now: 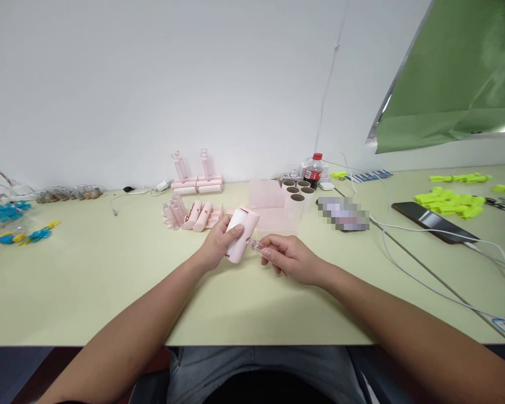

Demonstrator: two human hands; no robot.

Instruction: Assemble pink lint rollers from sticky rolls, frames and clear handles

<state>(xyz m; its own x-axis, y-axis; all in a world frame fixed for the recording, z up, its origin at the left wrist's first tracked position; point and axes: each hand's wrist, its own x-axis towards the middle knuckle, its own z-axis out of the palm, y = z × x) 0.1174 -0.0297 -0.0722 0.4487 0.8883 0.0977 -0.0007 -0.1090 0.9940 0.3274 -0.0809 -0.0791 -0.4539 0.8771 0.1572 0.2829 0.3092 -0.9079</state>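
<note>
My left hand (219, 242) is wrapped round a pink and white cylindrical case (243, 235), held tilted above the table. In my right hand (289, 258) is a small clear plastic handle (257, 245), pinched between thumb and fingers. Its far end meets the side of the case near a small hole; whether it is inside cannot be made out. Behind the left hand lie several pink case parts (201, 216) and a cluster of clear pink handles (175, 212). Two assembled pink pieces (197, 185) with upright handles stand against the wall.
A translucent pink box (266, 194), several cardboard-cored rolls (297, 198) and a cola bottle (313, 171) stand behind my right hand. A black phone (434, 222), white cables (408, 229) and neon yellow pieces (448, 203) lie right. Blue and yellow pieces (29, 233) lie far left.
</note>
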